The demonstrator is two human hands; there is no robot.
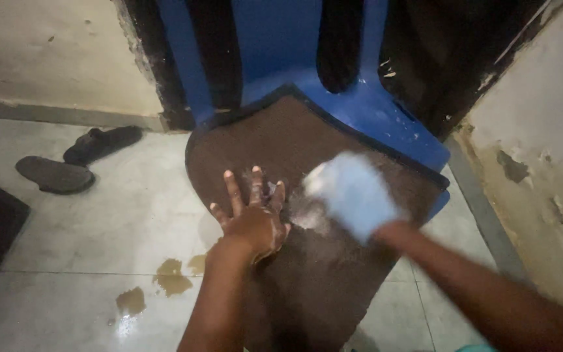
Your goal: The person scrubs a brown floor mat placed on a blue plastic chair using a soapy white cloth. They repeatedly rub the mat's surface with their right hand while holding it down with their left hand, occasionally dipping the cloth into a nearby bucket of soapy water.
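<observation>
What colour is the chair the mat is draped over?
Blue: the plastic chair under the brown mat, seen best in the head view.

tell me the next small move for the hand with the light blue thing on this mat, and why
Probably one more stroke across the foamy patch beside the left hand. The right hand, blurred, holds a light blue scrubbing thing over the brown mat, which lies on a blue plastic chair; the left hand presses the mat flat, and white suds sit between them.

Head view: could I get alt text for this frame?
A left hand presses flat on a brown doormat draped over a blue plastic chair, while the right hand moves a blurred pale blue cloth across it. Dark sandals and brown puddles lie on the tiled floor.
</observation>
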